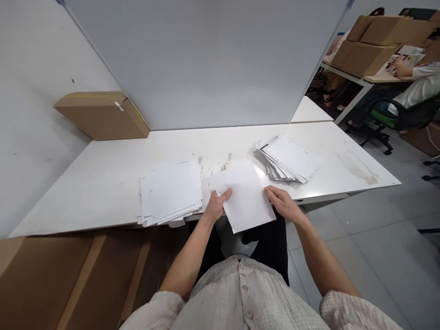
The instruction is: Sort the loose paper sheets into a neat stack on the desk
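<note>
A white sheet of paper [245,197] is held between my two hands at the front edge of the table; whether it is one sheet or a few I cannot tell. My left hand [216,204] grips its left side, thumb on top. At the right side, my right hand [280,201] pinches the edge. To the left lies a stack of papers [172,190] with slightly uneven edges. Farther back on the right, a second stack of papers [292,158] lies askew and fanned. Behind the held paper sits a small light wooden-looking block [227,165].
The white table [113,183] runs up to a tall pale panel [216,64]. A cardboard box [106,114] stands at the back left, and more cardboard boxes [89,279] are below the table. At the far right, a person [422,82] sits at another desk near stacked boxes [364,57].
</note>
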`<action>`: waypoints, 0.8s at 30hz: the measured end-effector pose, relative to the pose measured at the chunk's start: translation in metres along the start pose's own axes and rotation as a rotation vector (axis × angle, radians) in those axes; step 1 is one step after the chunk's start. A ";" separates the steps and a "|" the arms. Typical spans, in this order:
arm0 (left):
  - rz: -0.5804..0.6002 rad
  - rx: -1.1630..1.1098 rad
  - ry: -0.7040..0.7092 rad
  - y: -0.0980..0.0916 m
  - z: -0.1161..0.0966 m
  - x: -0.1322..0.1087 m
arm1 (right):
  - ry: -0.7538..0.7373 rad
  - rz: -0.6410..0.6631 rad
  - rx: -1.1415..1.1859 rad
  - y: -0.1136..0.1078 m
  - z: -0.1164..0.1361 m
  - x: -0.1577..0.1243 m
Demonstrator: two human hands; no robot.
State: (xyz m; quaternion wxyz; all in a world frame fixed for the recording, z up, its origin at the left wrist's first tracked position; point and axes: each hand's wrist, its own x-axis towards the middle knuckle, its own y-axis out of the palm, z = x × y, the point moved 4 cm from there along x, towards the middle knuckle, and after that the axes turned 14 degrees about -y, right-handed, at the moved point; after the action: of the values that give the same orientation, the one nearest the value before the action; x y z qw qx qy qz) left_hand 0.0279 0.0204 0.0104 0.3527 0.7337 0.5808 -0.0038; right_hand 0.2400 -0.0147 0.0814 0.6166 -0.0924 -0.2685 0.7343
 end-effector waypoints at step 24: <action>0.038 -0.012 -0.085 -0.021 0.006 0.018 | -0.168 -0.501 -0.890 -0.091 0.003 0.027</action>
State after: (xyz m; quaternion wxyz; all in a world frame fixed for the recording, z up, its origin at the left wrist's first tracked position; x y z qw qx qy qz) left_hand 0.0178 0.0342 -0.0121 0.3816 0.7415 0.5513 -0.0248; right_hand 0.3102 0.0186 0.1357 0.6509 -0.2194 -0.6174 0.3834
